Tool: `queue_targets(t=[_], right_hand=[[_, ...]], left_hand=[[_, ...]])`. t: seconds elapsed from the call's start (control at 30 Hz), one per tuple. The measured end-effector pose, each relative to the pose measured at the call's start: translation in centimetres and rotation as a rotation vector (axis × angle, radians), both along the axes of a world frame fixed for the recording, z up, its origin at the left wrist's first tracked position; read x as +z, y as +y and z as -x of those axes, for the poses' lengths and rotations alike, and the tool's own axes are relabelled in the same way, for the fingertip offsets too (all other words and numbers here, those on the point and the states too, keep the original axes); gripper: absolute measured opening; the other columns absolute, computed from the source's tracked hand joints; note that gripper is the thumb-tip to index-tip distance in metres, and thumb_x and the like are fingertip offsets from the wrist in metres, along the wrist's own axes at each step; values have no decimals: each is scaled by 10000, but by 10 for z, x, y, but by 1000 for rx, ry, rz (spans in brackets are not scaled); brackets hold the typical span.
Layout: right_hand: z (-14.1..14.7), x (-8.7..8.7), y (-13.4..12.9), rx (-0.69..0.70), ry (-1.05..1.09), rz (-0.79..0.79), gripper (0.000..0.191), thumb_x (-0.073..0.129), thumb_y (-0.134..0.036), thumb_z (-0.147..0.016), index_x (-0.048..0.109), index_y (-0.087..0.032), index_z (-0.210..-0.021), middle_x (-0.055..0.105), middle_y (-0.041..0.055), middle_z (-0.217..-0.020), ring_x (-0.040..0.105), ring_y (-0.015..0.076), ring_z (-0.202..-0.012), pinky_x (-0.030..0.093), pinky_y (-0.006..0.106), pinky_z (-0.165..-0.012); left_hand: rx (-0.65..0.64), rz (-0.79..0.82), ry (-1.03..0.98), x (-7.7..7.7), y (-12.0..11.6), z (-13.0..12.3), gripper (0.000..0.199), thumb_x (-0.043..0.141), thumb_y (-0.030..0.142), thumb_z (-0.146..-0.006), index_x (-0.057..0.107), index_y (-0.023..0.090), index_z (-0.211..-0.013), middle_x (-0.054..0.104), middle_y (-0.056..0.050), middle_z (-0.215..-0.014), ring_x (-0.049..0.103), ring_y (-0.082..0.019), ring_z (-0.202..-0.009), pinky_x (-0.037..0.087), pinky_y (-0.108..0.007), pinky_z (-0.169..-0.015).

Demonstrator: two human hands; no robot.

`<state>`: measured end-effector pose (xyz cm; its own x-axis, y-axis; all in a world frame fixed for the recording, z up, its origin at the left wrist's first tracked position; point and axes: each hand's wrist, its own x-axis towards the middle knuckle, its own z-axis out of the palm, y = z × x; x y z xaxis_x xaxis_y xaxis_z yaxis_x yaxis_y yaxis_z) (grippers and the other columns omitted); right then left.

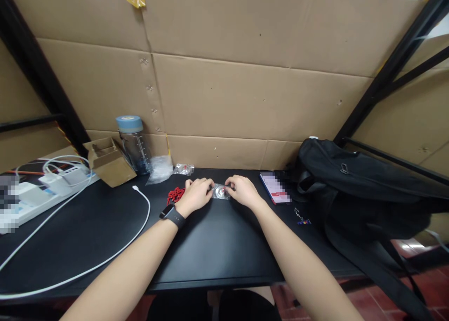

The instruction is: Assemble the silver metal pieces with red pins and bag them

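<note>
Clear packet (220, 191): although fingertips cover its ends, the middle shows a round silvery piece, too small to identify; whether the packet touches the black table (210, 251) cannot be told.
Left hand (198, 193): narrow pinch on the packet's left end.
Right hand (242, 189): narrow pinch on the opposite end.
Red tangle (174, 196): partly behind the left hand, material unclear.
Phone (272, 186): screen partly blocked out by pixels.
Black bag (354, 183): cut off at the right edge.

Bare forearms (135, 260) reaching forward, left hand (198, 194) near right hand (244, 190), fingers (231, 181) bent inward
</note>
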<state>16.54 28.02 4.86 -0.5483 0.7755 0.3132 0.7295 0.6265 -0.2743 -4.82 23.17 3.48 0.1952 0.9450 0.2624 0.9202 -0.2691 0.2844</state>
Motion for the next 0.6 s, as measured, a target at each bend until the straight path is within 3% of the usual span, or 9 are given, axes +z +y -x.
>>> queue_targets(t=[0.13, 0.27, 0.5, 0.6], right_hand=[[0, -1, -3, 132, -48, -7, 196, 763, -358, -837, 743, -297, -1022, 656, 26, -997, 609, 188, -945, 374, 295, -806], [8, -11, -3, 116, -108, -18, 276, 746, -331, -865, 724, -320, -1140, 647, 46, -1056, 598, 204, -996, 378, 315, -842], [56, -9, 25, 82, -235, -97, 290, 612, -287, -953, 687, -328, -1230, 642, 72, -1106, 599, 222, -1009, 404, 319, -866], [87, -3, 46, 57, -292, -93, 300, 556, -243, -967, 688, -315, -1227, 641, 82, -1111, 597, 233, -1042, 412, 319, -872]], left_hand=[[-12, -74, 66, 5, -5, 0, 170, 527, 282, -915, 661, 267, -1020, 687, -63, -1088, 574, -278, -1070, 320, -442, -913], [70, -111, 76, 12, -2, 13, 204, 490, 242, -921, 673, 259, -1010, 690, -77, -1088, 571, -290, -1084, 312, -495, -960], [354, -112, -50, 28, 14, 86, 250, 480, 259, -917, 683, 244, -1061, 726, -94, -1139, 629, -295, -1106, 368, -455, -950], [377, -26, -68, 28, 16, 113, 238, 523, 294, -891, 711, 258, -1032, 756, -56, -1079, 662, -286, -1072, 404, -417, -934]])
